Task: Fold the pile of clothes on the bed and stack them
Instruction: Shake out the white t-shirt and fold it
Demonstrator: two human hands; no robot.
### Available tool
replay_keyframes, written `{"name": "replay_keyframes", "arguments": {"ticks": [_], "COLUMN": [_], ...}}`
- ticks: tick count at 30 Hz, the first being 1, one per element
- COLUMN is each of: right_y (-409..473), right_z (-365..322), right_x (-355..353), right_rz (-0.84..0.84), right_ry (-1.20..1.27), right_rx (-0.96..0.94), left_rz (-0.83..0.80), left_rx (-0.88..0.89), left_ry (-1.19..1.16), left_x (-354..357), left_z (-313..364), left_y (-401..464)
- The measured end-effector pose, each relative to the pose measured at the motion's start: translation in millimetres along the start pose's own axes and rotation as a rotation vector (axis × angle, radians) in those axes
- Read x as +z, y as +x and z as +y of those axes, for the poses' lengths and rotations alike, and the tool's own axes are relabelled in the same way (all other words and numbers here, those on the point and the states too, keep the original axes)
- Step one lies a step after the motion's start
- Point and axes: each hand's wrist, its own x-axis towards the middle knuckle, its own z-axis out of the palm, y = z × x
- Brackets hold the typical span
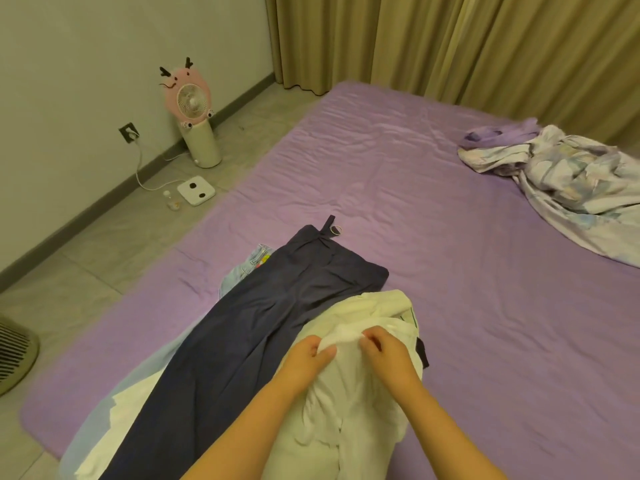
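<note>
A crumpled white garment (360, 407) lies bunched at the near side of the purple bed (433, 209). My left hand (306, 358) and my right hand (388, 355) both pinch its upper fold, a short gap apart. Dark navy trousers (263, 323) lie stretched out to the left of it, waistband pointing away. Under the trousers, light blue jeans (247, 268) and another white piece (117, 431) stick out to the left. Part of the pile is hidden by my forearms.
A rumpled pale patterned blanket (568, 181) lies at the bed's far right, in front of the beige curtains (467, 43). On the tiled floor to the left stand a pink fan (194, 112), a white scale (196, 190) and a floor fan (14, 351).
</note>
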Motion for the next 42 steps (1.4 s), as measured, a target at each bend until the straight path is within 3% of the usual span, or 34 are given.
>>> {"name": "replay_keyframes", "arguments": {"ticks": [6,11,16,20,28,33,37,42], "right_y": [-40,-83,-138,-177,-246,-273,-290,-314], "right_z": [-26,-60,-86,-101,-131,-149,-158,-156], "right_x": [-44,-101,-155,-184,-235,-250,-255,-251], "right_rz": [0.039,0.137,0.195,0.196,0.085,0.069,0.182,0.212], "right_ry": [0.271,0.394,0.385,0.285,0.334,0.217,0.174,0.140], "right_rx": [-0.013,-0.224,-0.439,-0.501,-0.635,-0.700,-0.706,-0.712], "left_rz": [-0.077,-0.097,-0.125,-0.112,-0.075,0.089,0.239,0.334], "left_rx": [0.182,0.343,0.461,0.586,0.784,0.880,0.900,0.964], "left_ry": [-0.099,-0.084,-0.196,-0.219,-0.032,0.150,0.337,0.200], "left_x": [0,-14,-30,-36,-49,-60,-68,-81], "left_z": [69,131,182,214,281,310,317,318], "left_y": [-53,-109,-172,-220,-308,-345,-361,-373]}}
